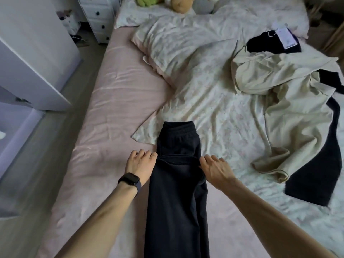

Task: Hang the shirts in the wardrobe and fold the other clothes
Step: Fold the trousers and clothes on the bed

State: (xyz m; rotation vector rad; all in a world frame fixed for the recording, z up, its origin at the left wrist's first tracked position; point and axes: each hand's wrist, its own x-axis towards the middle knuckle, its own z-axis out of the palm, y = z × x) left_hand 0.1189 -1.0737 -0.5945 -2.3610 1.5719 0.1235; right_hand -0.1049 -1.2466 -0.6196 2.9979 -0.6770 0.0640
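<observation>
Black trousers lie lengthwise on the pink bed sheet, waistband pointing away from me, with a folded edge across them at hand level. My left hand, a dark watch on its wrist, grips the left end of that fold. The fingers of my right hand curl round the fold's right end. A crumpled cream shirt lies at the right over a black garment. Another black garment with a paper tag sits farther back.
A floral duvet covers the bed's middle and right. Soft toys sit at the headboard end. A white wardrobe door stands open at the left, beside a white chest of drawers. Grey floor runs along the bed's left side.
</observation>
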